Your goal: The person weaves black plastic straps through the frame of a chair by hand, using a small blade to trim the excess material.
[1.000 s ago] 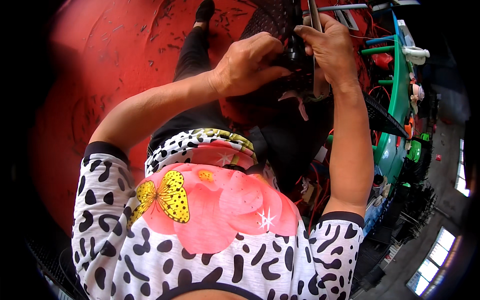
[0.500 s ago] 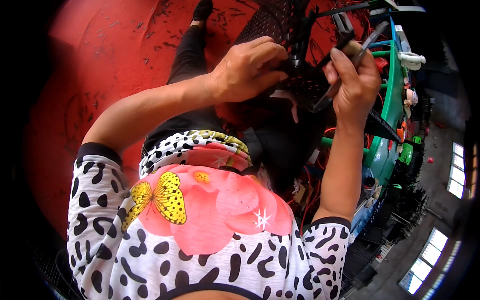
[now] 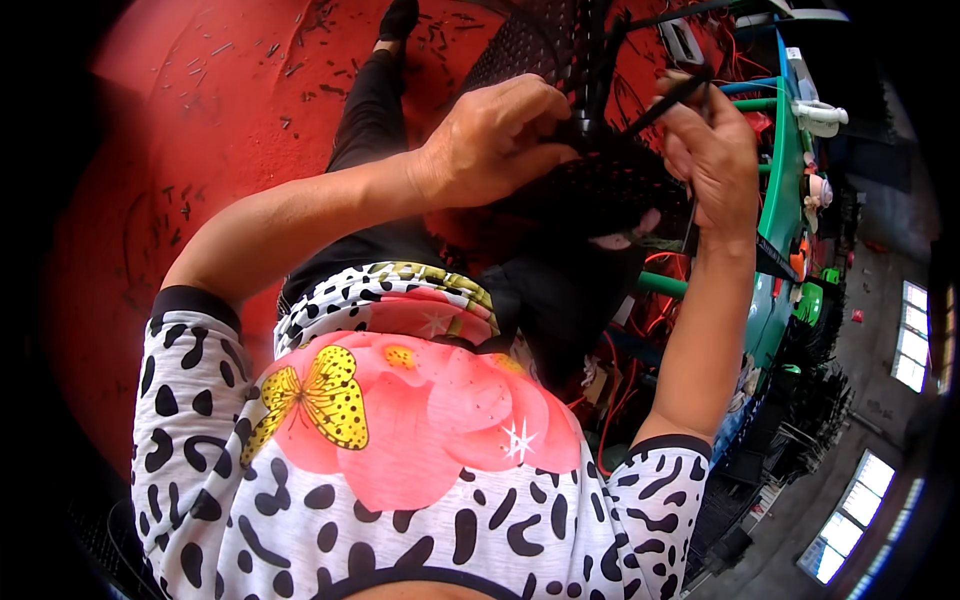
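Observation:
A black woven piece (image 3: 505, 55) with an open lattice stands in front of me, above my lap. My left hand (image 3: 495, 140) is curled at its near side, thumb and fingers closed on the dark weave; the fingertips are partly hidden against it. My right hand (image 3: 710, 150) is closed on a flat black strip (image 3: 655, 108), which runs taut from the weave up to the fingers. A dark strand (image 3: 691, 225) hangs beside the right wrist. The lower part of the woven piece is too dark to make out.
Small dark scraps (image 3: 285, 122) litter the red floor (image 3: 200, 110). On the right stands a green frame (image 3: 783, 170) with red cords (image 3: 655, 325) beneath it. A white tool-like object (image 3: 820, 118) and a green container (image 3: 808, 303) are beyond. My outstretched leg (image 3: 370, 110) lies at left.
My right hand has turned and shifted slightly right, and the strip now stretches straight between weave and fingers. My left hand has stayed almost in place.

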A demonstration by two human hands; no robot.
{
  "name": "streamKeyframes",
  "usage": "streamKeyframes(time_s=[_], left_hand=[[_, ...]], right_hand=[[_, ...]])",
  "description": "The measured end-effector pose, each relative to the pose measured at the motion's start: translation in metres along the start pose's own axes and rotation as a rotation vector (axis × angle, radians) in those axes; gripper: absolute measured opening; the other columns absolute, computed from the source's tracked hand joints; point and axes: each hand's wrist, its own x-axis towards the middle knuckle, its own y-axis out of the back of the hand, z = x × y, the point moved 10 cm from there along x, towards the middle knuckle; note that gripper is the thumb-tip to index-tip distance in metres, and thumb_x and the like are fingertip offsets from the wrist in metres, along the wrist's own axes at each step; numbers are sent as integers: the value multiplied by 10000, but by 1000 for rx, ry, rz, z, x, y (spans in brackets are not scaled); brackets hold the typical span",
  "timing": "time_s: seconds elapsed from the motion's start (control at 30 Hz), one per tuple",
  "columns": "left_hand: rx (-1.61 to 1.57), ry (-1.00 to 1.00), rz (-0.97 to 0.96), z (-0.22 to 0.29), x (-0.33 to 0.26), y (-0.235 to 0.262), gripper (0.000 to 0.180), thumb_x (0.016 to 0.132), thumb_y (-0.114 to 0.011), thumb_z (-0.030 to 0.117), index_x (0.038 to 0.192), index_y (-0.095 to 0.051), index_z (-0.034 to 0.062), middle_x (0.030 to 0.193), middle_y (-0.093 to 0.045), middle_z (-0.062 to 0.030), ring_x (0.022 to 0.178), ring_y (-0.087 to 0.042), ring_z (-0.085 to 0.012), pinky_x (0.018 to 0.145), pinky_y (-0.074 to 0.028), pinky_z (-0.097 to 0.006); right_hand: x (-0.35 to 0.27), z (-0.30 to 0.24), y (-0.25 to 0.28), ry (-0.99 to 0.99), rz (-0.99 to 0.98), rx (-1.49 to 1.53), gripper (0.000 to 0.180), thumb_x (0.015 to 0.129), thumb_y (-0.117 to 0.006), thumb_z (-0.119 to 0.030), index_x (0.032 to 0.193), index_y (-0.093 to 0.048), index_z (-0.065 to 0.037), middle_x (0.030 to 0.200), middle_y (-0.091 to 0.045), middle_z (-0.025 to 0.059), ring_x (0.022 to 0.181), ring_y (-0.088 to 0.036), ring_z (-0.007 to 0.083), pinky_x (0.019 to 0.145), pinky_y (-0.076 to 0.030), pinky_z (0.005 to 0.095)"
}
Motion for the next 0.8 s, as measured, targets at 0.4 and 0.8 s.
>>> streamKeyframes(time_s=[0.4, 0.8], left_hand=[[47, 15, 54, 0, 0, 1, 357, 682, -758, 47, 966, -545, 8, 797, -489, -39, 623, -490, -115, 543, -421, -230], [-78, -9, 21, -2, 8, -1, 322, 648, -759, -5, 872, -528, 8, 820, -500, -43, 625, -480, -114, 519, -383, -226]], right_hand=[[25, 4, -44, 26, -209, -220, 340, 708, -754, -100, 989, -576, -33, 626, -522, -58, 450, -417, -7, 383, -265, 134], [24, 4, -46, 74, -228, 34, 134, 795, -659, -20, 903, -580, -24, 712, -595, 5, 495, -480, 34, 429, -345, 145]])
